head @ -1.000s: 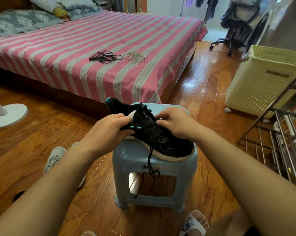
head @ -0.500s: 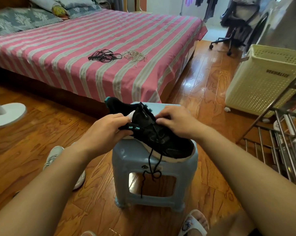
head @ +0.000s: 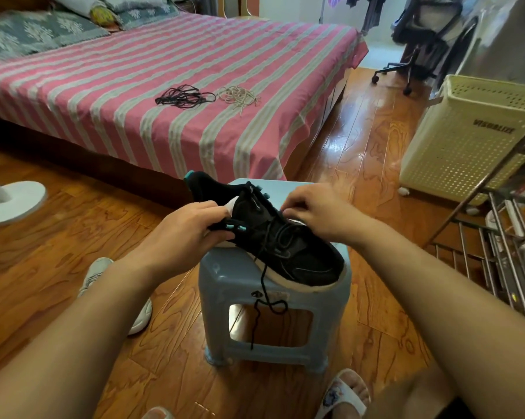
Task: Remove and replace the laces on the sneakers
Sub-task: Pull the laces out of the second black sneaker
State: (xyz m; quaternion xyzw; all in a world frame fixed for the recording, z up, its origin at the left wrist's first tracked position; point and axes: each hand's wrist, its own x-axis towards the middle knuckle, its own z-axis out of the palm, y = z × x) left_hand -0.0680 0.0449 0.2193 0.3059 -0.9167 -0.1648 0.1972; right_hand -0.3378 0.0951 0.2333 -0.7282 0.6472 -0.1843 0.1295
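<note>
A black sneaker (head: 297,258) with a white sole and teal eyelets lies on a pale blue plastic stool (head: 222,285), toe toward me. My left hand (head: 182,231) grips the sneaker's left side at the eyelets. My right hand (head: 315,213) pinches the black lace at the upper right eyelets. A loose black lace end (head: 262,306) dangles over the stool's front. On the striped bed (head: 110,95) lie a bundle of black laces (head: 182,96) and a bundle of beige laces (head: 240,96).
A white sneaker (head: 95,276) lies on the wooden floor left of the stool, partly behind my left arm. A cream laundry basket (head: 473,137) and a metal rack (head: 503,246) stand at the right. A white fan base (head: 13,201) sits at the left.
My right hand has shifted slightly up and right along the lace at the eyelets. The dangling lace end hangs a little shorter and has swung. My left hand keeps its hold.
</note>
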